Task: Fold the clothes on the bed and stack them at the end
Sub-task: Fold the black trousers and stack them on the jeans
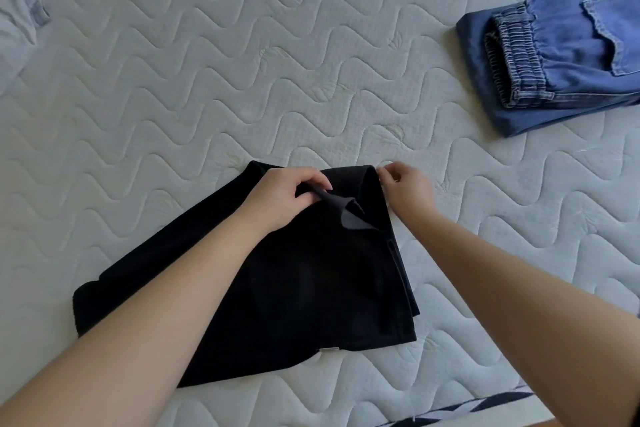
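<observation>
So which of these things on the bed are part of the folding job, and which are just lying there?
Part of the job:
black garment, gripped by the left hand, right hand at its edge
folded jeans
pale garment, still unfolded

Just there:
quilted mattress
striped fabric at the bed's edge

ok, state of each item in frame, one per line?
black garment: flat on mattress, partly folded
left hand: pinches a fold of it
right hand: pinches its far corner
jeans: folded, far right
pale garment: crumpled, unfolded, far left
mattress: bare, quilted
</observation>
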Action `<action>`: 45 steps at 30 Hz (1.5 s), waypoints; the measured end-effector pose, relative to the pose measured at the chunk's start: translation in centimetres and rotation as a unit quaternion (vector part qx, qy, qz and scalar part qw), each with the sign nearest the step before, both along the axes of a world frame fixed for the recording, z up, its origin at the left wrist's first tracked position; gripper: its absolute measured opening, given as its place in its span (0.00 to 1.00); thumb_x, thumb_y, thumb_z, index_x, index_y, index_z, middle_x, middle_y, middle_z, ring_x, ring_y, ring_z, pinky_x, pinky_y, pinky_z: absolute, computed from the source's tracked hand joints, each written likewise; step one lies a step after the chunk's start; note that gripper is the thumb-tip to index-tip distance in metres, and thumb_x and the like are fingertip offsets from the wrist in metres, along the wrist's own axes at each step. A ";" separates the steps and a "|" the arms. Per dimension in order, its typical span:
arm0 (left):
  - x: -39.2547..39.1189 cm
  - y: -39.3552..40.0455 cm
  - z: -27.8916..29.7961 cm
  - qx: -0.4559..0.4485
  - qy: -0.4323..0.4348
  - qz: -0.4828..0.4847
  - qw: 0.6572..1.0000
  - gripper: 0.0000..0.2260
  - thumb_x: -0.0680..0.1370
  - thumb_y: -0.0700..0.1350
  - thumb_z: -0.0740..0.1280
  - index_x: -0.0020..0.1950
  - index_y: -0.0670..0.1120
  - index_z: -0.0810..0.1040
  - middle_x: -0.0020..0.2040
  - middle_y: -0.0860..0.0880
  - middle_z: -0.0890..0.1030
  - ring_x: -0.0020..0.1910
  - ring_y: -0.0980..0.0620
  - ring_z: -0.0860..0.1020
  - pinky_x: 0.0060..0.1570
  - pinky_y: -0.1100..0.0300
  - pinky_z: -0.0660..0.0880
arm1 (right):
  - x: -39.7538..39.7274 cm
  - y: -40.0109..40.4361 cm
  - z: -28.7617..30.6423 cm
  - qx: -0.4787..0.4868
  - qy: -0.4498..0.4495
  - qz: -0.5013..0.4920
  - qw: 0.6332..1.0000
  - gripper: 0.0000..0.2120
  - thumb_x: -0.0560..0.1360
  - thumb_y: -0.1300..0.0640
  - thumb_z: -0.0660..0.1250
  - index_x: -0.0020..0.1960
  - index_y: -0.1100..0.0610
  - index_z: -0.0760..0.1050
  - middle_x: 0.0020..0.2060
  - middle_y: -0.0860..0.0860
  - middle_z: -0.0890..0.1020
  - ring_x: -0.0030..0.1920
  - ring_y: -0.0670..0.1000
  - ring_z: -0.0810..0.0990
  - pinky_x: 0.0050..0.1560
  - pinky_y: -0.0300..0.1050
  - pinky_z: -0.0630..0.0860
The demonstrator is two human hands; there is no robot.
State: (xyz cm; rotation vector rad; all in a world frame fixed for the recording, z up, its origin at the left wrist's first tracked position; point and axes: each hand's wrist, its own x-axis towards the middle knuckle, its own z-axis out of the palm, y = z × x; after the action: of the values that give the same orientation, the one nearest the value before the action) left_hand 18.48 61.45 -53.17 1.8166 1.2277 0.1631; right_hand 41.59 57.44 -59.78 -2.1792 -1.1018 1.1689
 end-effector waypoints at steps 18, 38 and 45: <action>3.0 -0.5 -2.0 0.048 0.022 0.025 0.998 0.05 0.77 0.47 0.70 0.52 0.52 0.82 0.48 0.59 0.81 0.50 0.60 0.76 0.50 0.76 0.66 | -0.1 3.6 -0.9 0.062 -0.011 0.120 0.991 0.04 0.75 0.53 0.68 0.46 0.45 0.81 0.39 0.41 0.79 0.40 0.41 0.77 0.41 0.39 0.71; 3.6 3.9 -5.9 0.175 0.145 0.066 0.972 0.08 0.81 0.51 0.61 0.52 0.49 0.76 0.46 0.54 0.78 0.49 0.48 0.77 0.51 0.52 0.69 | 0.3 0.8 0.0 0.030 0.041 0.002 0.999 0.07 0.79 0.43 0.63 0.51 0.44 0.76 0.44 0.40 0.80 0.43 0.40 0.78 0.38 0.36 0.71; -4.6 4.7 -5.4 0.099 0.297 -0.006 0.950 0.15 0.77 0.61 0.65 0.56 0.53 0.78 0.56 0.53 0.76 0.60 0.48 0.72 0.59 0.50 0.63 | -1.4 1.2 0.0 -0.005 0.029 -0.003 1.000 0.17 0.78 0.40 0.64 0.57 0.52 0.77 0.44 0.43 0.80 0.43 0.43 0.79 0.39 0.39 0.74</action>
State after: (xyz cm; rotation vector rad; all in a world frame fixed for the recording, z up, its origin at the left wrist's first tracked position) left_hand 13.84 66.18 -58.52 2.1300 1.6569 -0.3040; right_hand 40.16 58.60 -59.75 -2.1409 -1.0662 1.2294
